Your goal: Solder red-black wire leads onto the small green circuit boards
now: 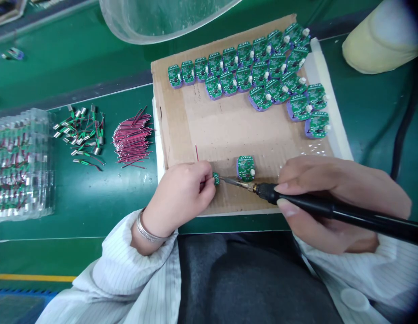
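Observation:
My left hand (185,193) is closed in a pinch over the cardboard, and a small green circuit board (216,178) shows at its fingertips. A thin red wire (197,152) sticks up behind the fingers; its lower end is hidden by the hand. In my right hand (333,198) is a black soldering iron (306,203), with its tip touching or very near the small board's right edge. Just beyond the tip, a larger green circuit board on a purple base (245,168) lies alone on the cardboard sheet (195,117).
Rows of boards with purple bases (244,78) cover the cardboard's far side. To the left lie a pile of red and black wires (132,139), small wired metal parts (82,130) and stacked clear trays (21,166). A plastic tub (144,33) and a pale yellow container (377,42) stand behind.

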Available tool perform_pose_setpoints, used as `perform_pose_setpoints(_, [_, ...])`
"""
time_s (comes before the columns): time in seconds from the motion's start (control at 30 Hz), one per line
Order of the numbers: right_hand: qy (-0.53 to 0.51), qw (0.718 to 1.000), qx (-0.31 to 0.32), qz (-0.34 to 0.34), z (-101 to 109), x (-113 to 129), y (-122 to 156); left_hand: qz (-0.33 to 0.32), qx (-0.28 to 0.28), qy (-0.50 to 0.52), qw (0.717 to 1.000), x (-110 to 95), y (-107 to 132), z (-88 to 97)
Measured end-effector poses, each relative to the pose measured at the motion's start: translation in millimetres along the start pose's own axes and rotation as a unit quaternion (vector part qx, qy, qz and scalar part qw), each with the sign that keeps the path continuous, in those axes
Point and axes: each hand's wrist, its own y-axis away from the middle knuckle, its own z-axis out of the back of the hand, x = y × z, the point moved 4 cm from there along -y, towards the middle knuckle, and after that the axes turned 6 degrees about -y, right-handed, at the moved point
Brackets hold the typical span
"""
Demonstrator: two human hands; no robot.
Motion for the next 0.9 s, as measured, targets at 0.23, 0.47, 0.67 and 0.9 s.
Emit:
perform_pose_setpoints(0.23, [0.007, 1.0, 0.001, 0.0, 0, -1, 1, -0.007, 0.008, 0.003, 1.0, 0, 4, 2.4])
perform_pose_setpoints(0.47, [-0.022, 0.996, -0.081, -0.028, -7, -5, 12, -0.014, 0.018, 0.027, 0.999, 1, 8, 4.8])
perform_pose_setpoints(0.67, [-0.007, 0.999, -0.021, -0.029, 1, -4, 6, -0.009, 0.013, 0.011, 1.0, 3, 7, 3.6])
perform_pose_setpoints(0.9, [0.012, 1.0, 0.003, -0.023, 4, 0, 3, -0.011, 0.009, -0.031, 0.999, -1, 2, 2.0])
